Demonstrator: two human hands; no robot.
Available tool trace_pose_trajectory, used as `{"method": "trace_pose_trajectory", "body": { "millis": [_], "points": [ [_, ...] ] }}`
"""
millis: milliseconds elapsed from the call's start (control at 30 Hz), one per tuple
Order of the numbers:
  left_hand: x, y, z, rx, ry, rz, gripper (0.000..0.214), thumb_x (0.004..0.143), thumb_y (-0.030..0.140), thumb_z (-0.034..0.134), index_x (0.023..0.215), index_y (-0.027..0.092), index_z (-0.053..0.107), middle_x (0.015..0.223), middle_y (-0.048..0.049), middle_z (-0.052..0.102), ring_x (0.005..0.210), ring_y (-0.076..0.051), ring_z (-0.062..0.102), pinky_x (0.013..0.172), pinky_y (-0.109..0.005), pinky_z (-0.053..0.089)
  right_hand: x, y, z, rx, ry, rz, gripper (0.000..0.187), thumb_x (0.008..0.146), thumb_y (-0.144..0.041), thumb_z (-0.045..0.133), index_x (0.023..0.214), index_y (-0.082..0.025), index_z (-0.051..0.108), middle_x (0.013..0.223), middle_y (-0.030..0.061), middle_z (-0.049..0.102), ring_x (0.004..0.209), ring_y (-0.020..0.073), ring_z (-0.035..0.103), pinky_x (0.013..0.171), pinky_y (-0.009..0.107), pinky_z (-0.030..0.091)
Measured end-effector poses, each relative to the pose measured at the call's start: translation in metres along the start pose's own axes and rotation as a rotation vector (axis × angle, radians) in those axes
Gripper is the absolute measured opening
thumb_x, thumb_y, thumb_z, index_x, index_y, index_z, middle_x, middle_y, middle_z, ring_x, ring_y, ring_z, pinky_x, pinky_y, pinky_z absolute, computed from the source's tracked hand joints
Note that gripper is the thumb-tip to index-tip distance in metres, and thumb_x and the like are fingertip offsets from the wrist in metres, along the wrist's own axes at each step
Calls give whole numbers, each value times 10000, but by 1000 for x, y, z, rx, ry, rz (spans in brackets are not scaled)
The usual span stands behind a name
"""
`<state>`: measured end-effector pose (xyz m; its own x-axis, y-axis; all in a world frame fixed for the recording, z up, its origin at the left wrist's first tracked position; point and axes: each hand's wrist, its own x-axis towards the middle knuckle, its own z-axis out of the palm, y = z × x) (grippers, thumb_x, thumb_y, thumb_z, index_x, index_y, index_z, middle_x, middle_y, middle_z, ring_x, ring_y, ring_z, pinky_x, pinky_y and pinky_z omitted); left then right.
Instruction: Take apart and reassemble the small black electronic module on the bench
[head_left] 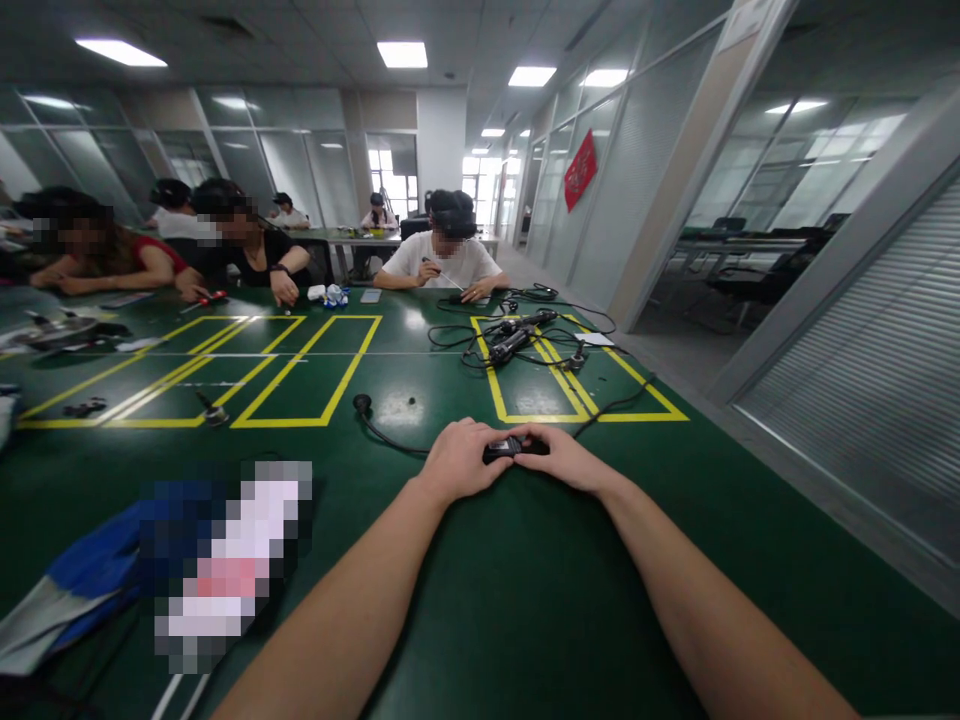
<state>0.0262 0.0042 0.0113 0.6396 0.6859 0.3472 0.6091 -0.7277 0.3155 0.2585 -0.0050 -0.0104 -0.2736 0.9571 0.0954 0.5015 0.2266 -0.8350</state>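
Note:
Both of my hands meet on a small black device (504, 449) lying on the green table (525, 600). My left hand (459, 458) is curled around its left end, knuckles up. My right hand (564, 456) pinches its right end with closed fingers. A black cable (386, 433) runs from the device leftwards to a round plug (362, 403). Another cable (619, 400) leads off to the right.
Yellow tape boxes (330, 400) mark the table. A heap of black tools and cables (517, 340) lies ahead at the right. A blue and white bundle (90, 590) sits at my left. Several people work at the far side, one holding a thin tool (442, 275).

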Motion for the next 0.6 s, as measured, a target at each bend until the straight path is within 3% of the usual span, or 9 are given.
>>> {"method": "trace_pose_trajectory", "body": {
  "millis": [200, 600],
  "points": [
    [-2, 0, -1, 12, 6, 23, 396, 943, 378, 729, 1326, 285, 764, 1177, -63, 822, 1045, -284, 704, 943, -435, 556, 0, 2, -2, 58, -19, -17, 508, 717, -193, 798, 1224, -217, 761, 1178, 49, 782, 1128, 265, 698, 1101, 455, 507],
    [-3, -2, 0, -10, 23, -2, 441, 955, 367, 682, 1363, 205, 721, 1185, -103, 811, 1069, -302, 694, 965, -460, 576, 2, 0, 2, 37, 21, 13, 398, 805, -299, 788, 1195, -223, 783, 1158, 57, 792, 1101, 267, 702, 1088, 474, 515]
  ]
}}
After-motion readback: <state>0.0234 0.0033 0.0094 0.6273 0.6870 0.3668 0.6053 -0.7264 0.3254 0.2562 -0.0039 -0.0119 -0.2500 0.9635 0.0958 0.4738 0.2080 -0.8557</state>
